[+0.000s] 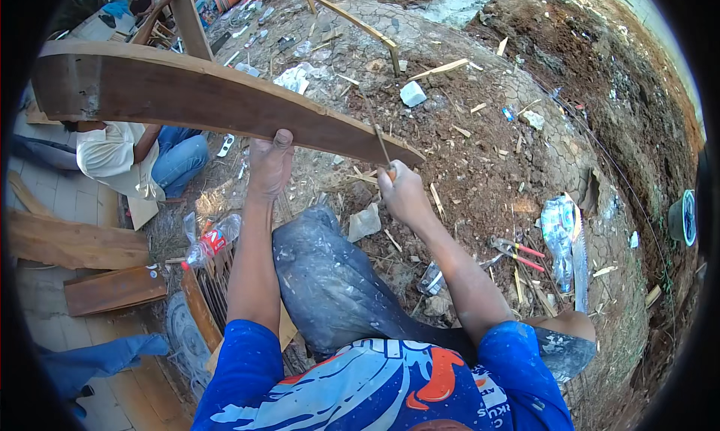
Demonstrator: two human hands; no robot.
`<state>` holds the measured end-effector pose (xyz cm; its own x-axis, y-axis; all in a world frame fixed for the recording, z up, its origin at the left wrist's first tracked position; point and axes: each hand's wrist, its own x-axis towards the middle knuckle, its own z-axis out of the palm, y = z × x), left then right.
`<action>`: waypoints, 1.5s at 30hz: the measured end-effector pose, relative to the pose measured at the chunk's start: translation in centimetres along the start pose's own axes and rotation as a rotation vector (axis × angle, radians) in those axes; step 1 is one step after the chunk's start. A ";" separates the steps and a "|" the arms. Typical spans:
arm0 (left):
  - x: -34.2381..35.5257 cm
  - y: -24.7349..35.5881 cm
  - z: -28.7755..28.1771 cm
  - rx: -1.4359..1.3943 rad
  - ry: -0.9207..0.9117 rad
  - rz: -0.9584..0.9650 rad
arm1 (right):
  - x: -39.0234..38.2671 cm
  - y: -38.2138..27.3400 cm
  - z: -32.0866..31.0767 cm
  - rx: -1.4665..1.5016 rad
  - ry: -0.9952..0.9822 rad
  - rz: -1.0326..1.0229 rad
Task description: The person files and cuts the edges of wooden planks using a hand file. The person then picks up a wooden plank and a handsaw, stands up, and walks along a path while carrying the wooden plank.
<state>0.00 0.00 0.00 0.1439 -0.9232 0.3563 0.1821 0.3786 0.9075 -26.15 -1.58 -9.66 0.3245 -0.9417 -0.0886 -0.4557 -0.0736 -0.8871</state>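
Note:
A long brown wooden plank (187, 87) slants across in front of me, its far end out to the left. My left hand (271, 163) is closed on its lower edge, with the thumb up against the face. My right hand (403, 193) grips the orange handle of a long, thin-bladed tool (380, 140). The blade points up and crosses the plank's right end. Whether it is a file or a knife I cannot make out. Red-handled pliers (519, 254) lie on the ground to my right, near a toothed saw blade (580, 270).
Wood chips and a white block (412, 94) litter the soil. A clear plastic bottle (557, 240) lies beside the saw blade, a red-labelled bottle (213, 241) at my left. Boards (79, 240) rest on tiles near a seated person (124, 153). A bucket (682, 218) stands far right.

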 end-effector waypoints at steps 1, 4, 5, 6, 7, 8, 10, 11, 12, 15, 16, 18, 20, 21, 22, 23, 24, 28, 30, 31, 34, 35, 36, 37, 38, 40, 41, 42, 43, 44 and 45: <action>-0.6 1.0 -0.2 0.028 0.003 -0.006 | -0.3 1.1 0.2 0.020 -0.056 0.122; 4.7 -3.3 0.7 0.011 -0.024 0.143 | 4.9 2.9 -0.9 0.062 0.044 0.060; 1.6 -2.3 -0.2 0.004 0.007 0.084 | 1.5 -1.6 -0.9 0.044 0.024 -0.074; 0.1 0.1 -1.0 0.021 -0.011 0.054 | -1.3 -4.9 0.0 0.071 -0.004 -0.045; 0.6 0.4 -0.9 0.011 -0.017 0.044 | -1.4 -6.2 -0.5 0.082 0.006 -0.051; 0.9 0.5 -0.7 0.008 -0.027 0.050 | 0.2 -1.5 1.5 0.035 0.011 0.045; 2.1 -0.3 -0.3 0.004 -0.030 0.096 | 1.8 4.1 1.2 0.066 -0.026 0.154; 1.9 -0.7 -0.6 -0.004 -0.008 0.102 | 2.0 3.5 1.9 0.071 -0.018 0.181; 1.1 -1.1 -1.0 -0.014 0.014 0.087 | 1.7 1.0 1.5 0.060 0.016 0.065; 0.9 0.5 0.6 -0.036 -0.014 0.070 | 0.3 0.0 1.0 0.060 0.071 -0.090; 1.5 -0.4 0.7 -0.056 -0.028 0.049 | 1.4 5.0 0.9 0.077 0.028 0.039; 1.1 -1.3 -0.7 -0.047 -0.003 0.063 | 2.6 4.7 0.6 0.226 -0.139 0.344; 0.3 -1.3 -1.4 -0.053 0.027 0.033 | 1.4 0.7 1.9 0.223 -0.037 0.205; 0.2 -0.8 -1.0 -0.051 0.013 0.036 | 0.7 -0.3 1.7 0.053 0.046 -0.032; 0.7 -0.4 -0.5 -0.046 -0.014 0.058 | 0.7 -0.1 1.6 0.111 0.059 0.006; 0.5 -0.5 -0.2 -0.048 -0.011 0.058 | 1.7 2.9 2.2 0.133 0.076 0.110; 0.9 -1.1 0.2 -0.050 -0.011 0.065 | 2.3 6.3 1.9 0.062 0.063 0.095; 1.1 -0.8 -0.1 -0.021 0.042 0.072 | 2.7 3.6 0.8 0.481 -0.153 0.378; 1.9 -0.6 0.3 -0.015 0.056 0.108 | 3.0 2.9 0.6 0.604 -0.175 0.346; 2.2 -0.6 0.8 -0.045 0.136 0.103 | 3.3 3.1 -0.1 0.611 -0.184 0.322; 3.2 -1.3 0.0 -0.079 0.299 0.110 | 4.2 4.1 -3.7 0.870 0.006 0.371; 3.5 -1.7 -0.8 -0.109 0.385 0.097 | 4.1 4.3 -5.0 0.861 0.050 0.381; 3.9 -2.0 -1.4 -0.100 0.453 0.178 | 4.4 5.0 -5.9 0.848 0.071 0.362; 4.4 -1.9 -1.8 -0.087 0.441 0.195 | 4.9 5.7 -6.7 0.834 0.098 0.346; 4.4 -1.7 -2.2 -0.110 0.503 0.225 | 4.9 5.9 -7.4 0.811 0.120 0.302; 4.2 -1.2 -2.4 -0.144 0.597 0.247 | 4.9 6.2 -8.8 0.740 0.189 0.255; 4.3 -1.1 -2.4 -0.137 0.592 0.250 | 5.1 6.5 -9.6 0.690 0.196 0.230; 4.1 -1.3 -2.7 -0.159 0.620 0.234 | 5.3 6.4 -10.1 0.563 0.225 0.180; 3.9 -1.7 -3.0 -0.184 0.647 0.214 | 5.5 6.2 -10.6 0.432 0.257 0.134; 3.5 -2.2 -3.3 -0.180 0.646 0.209 | 5.6 6.1 -11.2 0.319 0.239 0.129; 3.3 -2.7 -3.7 -0.243 0.654 0.146 | 5.4 5.4 -11.6 0.321 0.237 0.133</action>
<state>3.54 -3.78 -2.06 0.7237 -0.6622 0.1945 0.3172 0.5693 0.7585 -36.44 -10.85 -9.69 0.0633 -0.9883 -0.1386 -0.1873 0.1246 -0.9744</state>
